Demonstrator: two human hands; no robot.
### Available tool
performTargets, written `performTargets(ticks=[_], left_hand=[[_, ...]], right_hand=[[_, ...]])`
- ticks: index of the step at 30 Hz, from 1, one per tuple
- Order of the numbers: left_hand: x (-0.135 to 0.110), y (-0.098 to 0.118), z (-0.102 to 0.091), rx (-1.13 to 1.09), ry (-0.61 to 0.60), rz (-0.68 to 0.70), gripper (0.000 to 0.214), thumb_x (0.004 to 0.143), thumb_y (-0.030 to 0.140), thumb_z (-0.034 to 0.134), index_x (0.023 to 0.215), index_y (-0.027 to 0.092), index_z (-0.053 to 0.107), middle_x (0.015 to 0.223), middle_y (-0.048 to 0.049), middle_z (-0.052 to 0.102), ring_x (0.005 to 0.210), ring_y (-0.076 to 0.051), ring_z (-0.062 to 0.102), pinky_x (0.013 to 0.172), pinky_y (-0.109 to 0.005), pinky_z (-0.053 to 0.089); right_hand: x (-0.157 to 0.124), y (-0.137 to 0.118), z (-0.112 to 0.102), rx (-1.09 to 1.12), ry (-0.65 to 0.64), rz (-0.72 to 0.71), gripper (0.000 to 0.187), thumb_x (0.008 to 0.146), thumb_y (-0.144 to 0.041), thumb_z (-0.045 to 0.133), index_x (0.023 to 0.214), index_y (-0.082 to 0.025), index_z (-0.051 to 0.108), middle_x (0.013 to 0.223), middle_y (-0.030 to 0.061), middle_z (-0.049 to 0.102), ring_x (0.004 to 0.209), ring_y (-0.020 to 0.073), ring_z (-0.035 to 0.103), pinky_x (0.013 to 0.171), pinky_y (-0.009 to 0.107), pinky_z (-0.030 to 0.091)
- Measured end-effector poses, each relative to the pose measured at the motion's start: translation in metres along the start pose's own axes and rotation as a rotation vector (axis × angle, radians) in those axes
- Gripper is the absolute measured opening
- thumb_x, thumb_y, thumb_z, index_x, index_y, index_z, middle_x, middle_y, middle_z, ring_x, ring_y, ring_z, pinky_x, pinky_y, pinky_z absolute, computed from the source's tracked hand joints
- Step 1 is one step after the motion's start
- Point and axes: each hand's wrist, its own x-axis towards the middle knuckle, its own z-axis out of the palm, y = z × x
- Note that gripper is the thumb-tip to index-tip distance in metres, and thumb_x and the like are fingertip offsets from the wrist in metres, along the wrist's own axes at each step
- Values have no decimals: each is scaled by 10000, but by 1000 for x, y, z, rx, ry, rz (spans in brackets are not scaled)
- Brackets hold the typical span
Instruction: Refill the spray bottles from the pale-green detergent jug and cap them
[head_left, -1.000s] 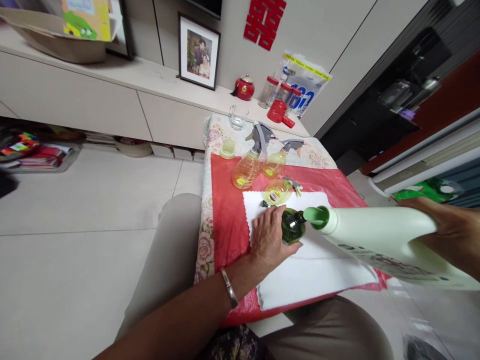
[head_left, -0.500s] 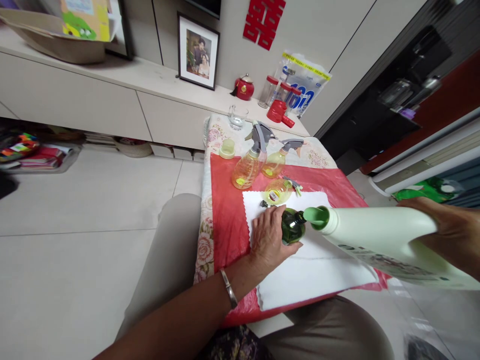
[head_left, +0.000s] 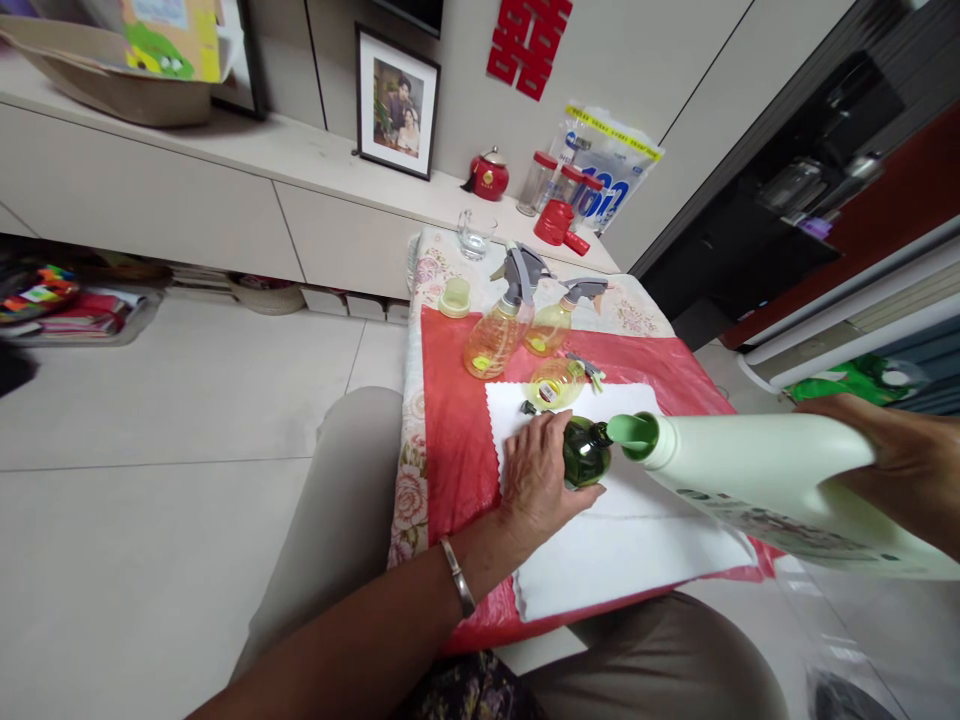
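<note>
Left fingers point(head_left: 553, 432) grip a glossy, rounded green bottle point(head_left: 589, 455). Right fingers point(head_left: 841, 409), partly hidden, clasp a smooth jug point(head_left: 750, 445), its base cropped.

Wall point(head_left: 637, 55): red double-happiness sign point(head_left: 530, 45), 囍 | Bag point(head_left: 624, 168): large blue "100", apparently; small lettering on its yellow strip point(head_left: 615, 130) unreadable | Jug point(head_left: 757, 450): printed label point(head_left: 780, 525), too blurred | Yellow bottle point(head_left: 559, 384): label point(head_left: 549, 391) too small
</note>
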Motion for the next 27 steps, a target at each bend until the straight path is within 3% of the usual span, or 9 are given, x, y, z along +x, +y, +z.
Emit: performTargets(ticks=[27], left_hand=[[0, 0, -2, 17, -10, 15, 922, 635, 333, 864, 1381, 243, 329, 1372, -127, 541, 1289, -339, 510, 1048, -538, 452]], right_hand=[[0, -9, -8, 39, -24, 38, 535, 598, -530, 494, 1079, -389, 680, 802, -33, 675, 554, 196, 579, 471, 247, 359]])
